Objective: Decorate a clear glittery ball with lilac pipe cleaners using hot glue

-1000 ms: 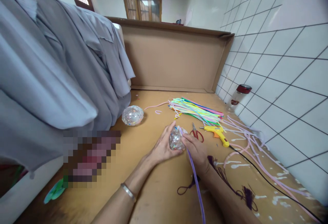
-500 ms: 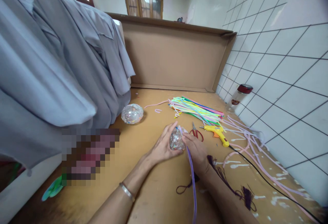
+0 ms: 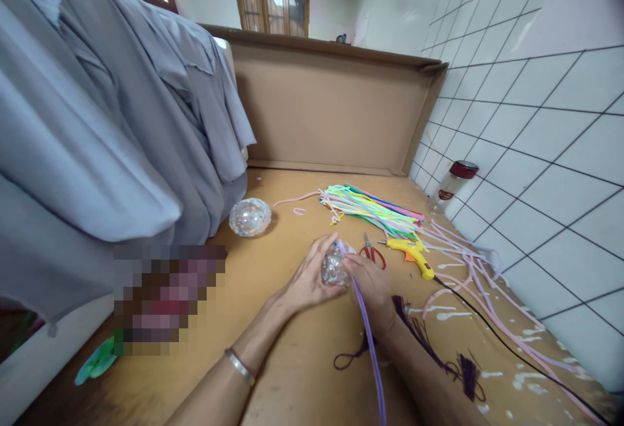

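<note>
Two hands busy in the head view! Your left hand [image 3: 309, 273] has its grip curled around a clear speckled shell [image 3: 332, 270], up off the table [image 3: 297, 367] or resting on it, I can't tell which. Over to your right hand [image 3: 373, 283]: that grip is closed, fingers pinching a purple strip [image 3: 369, 332] at the shell's side, its tail trailing down between your forearms. Just beyond your right knuckles lie red-handled scissors [image 3: 369, 249], with a yellow glue gun [image 3: 408, 246] to their right. Behind them, a bundle of colourful strips [image 3: 373, 210]! And out left, well apart, sits a second clear shell [image 3: 250, 217].
</note>
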`<control>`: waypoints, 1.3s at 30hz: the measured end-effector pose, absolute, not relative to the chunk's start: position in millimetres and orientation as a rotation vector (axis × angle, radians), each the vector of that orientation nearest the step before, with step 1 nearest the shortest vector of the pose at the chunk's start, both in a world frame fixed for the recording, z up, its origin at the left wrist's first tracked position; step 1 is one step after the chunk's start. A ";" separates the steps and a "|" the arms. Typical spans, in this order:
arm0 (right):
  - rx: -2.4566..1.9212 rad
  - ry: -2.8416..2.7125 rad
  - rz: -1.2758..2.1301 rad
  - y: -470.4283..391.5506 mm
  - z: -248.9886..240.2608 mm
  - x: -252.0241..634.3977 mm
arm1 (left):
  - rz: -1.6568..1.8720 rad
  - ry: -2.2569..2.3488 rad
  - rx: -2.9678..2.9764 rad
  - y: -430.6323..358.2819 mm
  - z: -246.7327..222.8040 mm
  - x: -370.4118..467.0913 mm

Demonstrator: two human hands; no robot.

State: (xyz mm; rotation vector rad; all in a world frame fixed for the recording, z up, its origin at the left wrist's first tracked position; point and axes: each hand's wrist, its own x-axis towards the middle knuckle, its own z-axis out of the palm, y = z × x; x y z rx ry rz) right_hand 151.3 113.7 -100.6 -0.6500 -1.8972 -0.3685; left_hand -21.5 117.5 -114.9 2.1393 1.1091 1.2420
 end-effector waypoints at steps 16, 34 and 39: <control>-0.651 -1.957 -0.542 106.9 -82.9 148.7 | 1.351 0.972 2.136 120.9 -119.3 -21.1; -0.648 -1.908 -0.533 105.9 -84.6 144.8 | 1.253 0.982 2.192 118.4 -115.9 -23.8; -0.657 -1.935 -0.491 106.6 -85.6 146.6 | 1.289 0.966 2.152 116.5 -114.8 -22.3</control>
